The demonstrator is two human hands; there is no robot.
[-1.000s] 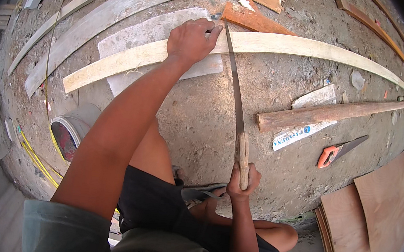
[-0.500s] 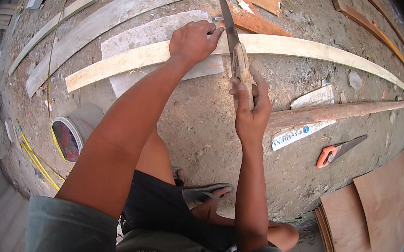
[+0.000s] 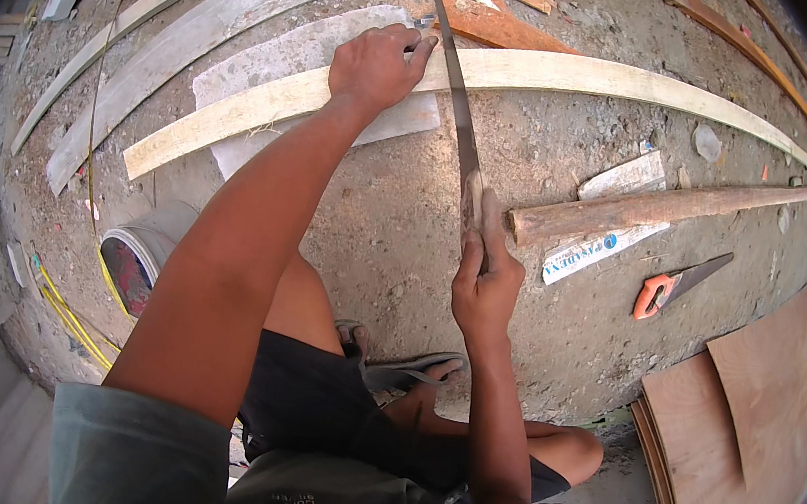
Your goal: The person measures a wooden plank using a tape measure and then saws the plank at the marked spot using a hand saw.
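A long pale wooden plank [image 3: 596,79] lies across the ground in front of me, on top of a flat light grey slab [image 3: 275,65]. My left hand [image 3: 376,67] is closed over the plank, its thumb toward the saw. In my right hand [image 3: 488,288] is the wooden handle of a handsaw [image 3: 461,103], fingers wrapped round it. The long dark blade crosses the plank just right of my left hand, its tip pointing away from me. The handle sits well on my side of the plank.
Right of me lie a rough brown timber [image 3: 620,215], a second handsaw [image 3: 655,293] with an orange handle and stacked plywood sheets [image 3: 758,396]. A bucket [image 3: 135,264] and yellow cord [image 3: 77,328] are at the left. Grey boards [image 3: 218,43] and reddish wood pieces [image 3: 501,32] lie beyond.
My right hand has drawn the saw back toward me, so more blade shows on my side of the plank. My left hand stays on the plank. The whole view has shifted slightly.
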